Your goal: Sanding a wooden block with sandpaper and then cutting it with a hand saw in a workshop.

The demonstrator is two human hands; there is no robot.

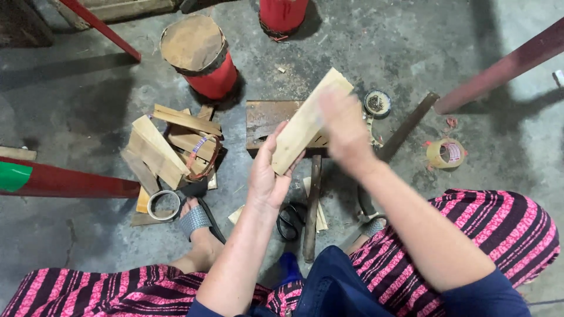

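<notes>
The fingers of the left hand are wrapped around the near end of a pale wooden slat, thumb on one face and fingertips on the other, so the piece is firmly held. The right hand lies over the far part of the same slat; it is blurred, and whether its fingers are curled around the wood or only pressed flat against it cannot be told.

The slat is held up in the air above a small dark wooden block that stands on the concrete floor. Its long axis runs diagonally, from near-left at the left palm to far-right, where the squared far end points toward a small round tin.

As to progress, this looks like mid-work: one slat is in hand, while a loose pile of similar cut slats lies to the left on the floor, beside a roll of tape. Nothing shows on the slat itself yet, no tape or binding that can be seen.

Near the person's feet lie black scissors and a long dark stick. A second tape roll sits to the right, and a red drum with a brown top stands farther off.
</notes>
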